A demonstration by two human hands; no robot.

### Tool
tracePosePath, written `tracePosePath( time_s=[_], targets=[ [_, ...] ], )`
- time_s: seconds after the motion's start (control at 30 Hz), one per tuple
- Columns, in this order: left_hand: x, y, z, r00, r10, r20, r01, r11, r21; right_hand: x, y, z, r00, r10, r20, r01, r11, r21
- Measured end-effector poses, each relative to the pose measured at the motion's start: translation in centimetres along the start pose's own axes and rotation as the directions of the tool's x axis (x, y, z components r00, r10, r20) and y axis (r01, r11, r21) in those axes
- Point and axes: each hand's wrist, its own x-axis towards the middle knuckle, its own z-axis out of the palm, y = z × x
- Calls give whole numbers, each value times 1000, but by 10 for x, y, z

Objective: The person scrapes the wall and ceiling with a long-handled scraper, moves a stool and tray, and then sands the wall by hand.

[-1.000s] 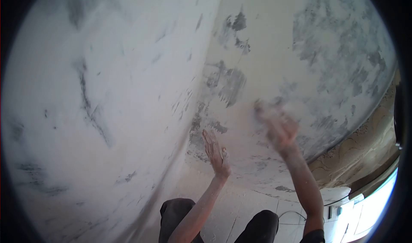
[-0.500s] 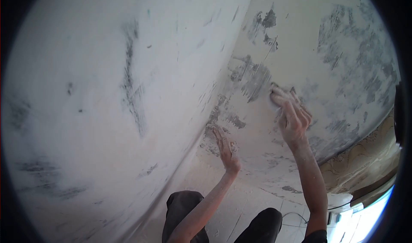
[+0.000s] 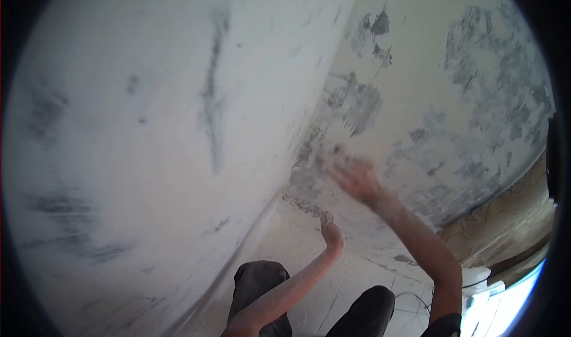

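Note:
My right hand (image 3: 355, 179) is smeared by motion, reaching left across the patchy wall (image 3: 410, 99) towards the corner. Its fingers are bent over a pale, dusty pad (image 3: 326, 156), pressed to or just off the wall; blur hides the pad's exact shape and kind. Lower down, my left hand (image 3: 331, 230) is bent at the wrist close to the bottom of the same wall. Its fingers are seen nearly edge-on and partly hidden, and nothing shows in them. Grey scraped patches (image 3: 360, 108) mark the wall around and above the right hand.
A second white wall (image 3: 143, 176) with dark streaks meets the patchy wall at the left. Below are my knees (image 3: 259, 277) over a dusty tiled floor (image 3: 333, 295). Beige patterned fabric (image 3: 499, 227), a dark cable (image 3: 476, 283) and a bright opening (image 3: 505, 301) lie at right.
My right hand has swept left and down with the pad, from mid-wall towards the corner. My left hand, earlier spread flat against the wall, has dropped lower. The view has shifted slightly.

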Motion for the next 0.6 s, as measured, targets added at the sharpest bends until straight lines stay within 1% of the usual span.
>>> tracePosePath(
  time_s=[0.07,0.1,0.17,0.2,0.23,0.27,0.3,0.33,0.37,0.4,0.43,0.47,0.5,0.53,0.57,0.6],
  targets=[
    [-8,20,8,999,-26,22,26,1000,17,44,29,-21,991,106,-77,-103,994,39],
    [-8,16,6,999,-34,23,33,999,26,48,27,-17,991,116,-72,-114,993,40],
    [2,3,2,985,158,75,-167,976,140,50,22,-4,994,94,-46,-96,995,-28],
    [5,0,0,984,160,78,-170,975,142,34,5,10,985,64,158,-53,996,-72],
    [8,-4,-3,987,142,77,-151,980,133,9,-22,29,934,39,355,0,994,-108],
    [9,-4,-5,989,125,77,-134,983,123,-19,-48,47,902,-52,428,81,996,-49],
    [7,-2,-4,987,136,85,-146,982,119,-37,-60,62,858,-142,493,157,988,12],
    [3,2,-3,986,138,92,-150,977,148,-40,-55,73,862,-141,486,161,987,2],
    [-3,4,-1,987,134,93,-149,972,179,-34,-52,73,874,-191,447,166,982,95],
    [-9,2,4,999,-45,-28,44,999,-31,-33,-53,71,882,-238,408,170,966,196],
    [-9,3,4,998,-56,-35,55,998,-26,-32,-42,71,902,-193,387,172,981,89],
    [-9,5,2,999,-43,7,42,996,75,-7,-24,46,920,-143,366,160,987,-16],
    [-9,5,1,998,-34,52,24,984,174,17,-9,19,965,-38,258,42,999,-10],
    [-6,3,0,997,-71,38,64,987,149,32,0,4,987,72,145,-73,997,4],
    [-6,0,-2,996,-78,35,71,985,157,32,-2,6,986,79,150,-81,997,9],
    [-6,-3,-3,998,-56,34,51,988,143,32,-3,10,989,118,91,-122,992,41]
  ],
)
